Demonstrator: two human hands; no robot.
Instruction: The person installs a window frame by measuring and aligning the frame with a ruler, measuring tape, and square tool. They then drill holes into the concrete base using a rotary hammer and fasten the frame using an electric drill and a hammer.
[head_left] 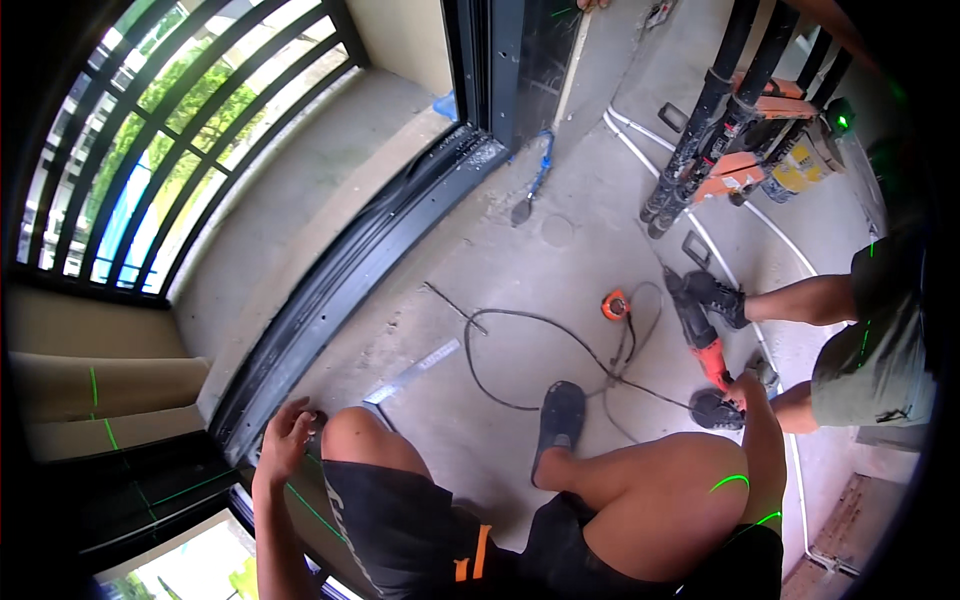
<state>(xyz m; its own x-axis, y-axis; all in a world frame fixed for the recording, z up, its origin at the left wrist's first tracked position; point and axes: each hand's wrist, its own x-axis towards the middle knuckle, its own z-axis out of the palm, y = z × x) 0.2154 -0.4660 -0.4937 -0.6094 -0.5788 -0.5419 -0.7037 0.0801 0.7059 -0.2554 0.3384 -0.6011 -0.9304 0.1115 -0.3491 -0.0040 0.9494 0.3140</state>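
The red power drill (pixel 708 353) is held at its rear by the right hand (pixel 741 388), its body extending ahead. The grip of the left hand (pixel 286 440), near the black track (pixel 335 303), cannot be determined.

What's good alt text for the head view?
A person's right hand grips a red and black drill; the left hand is beside a dark metal frame. On the concrete floor lie a cord, an orange tape measure and a metal ruler, with another person's legs at right.
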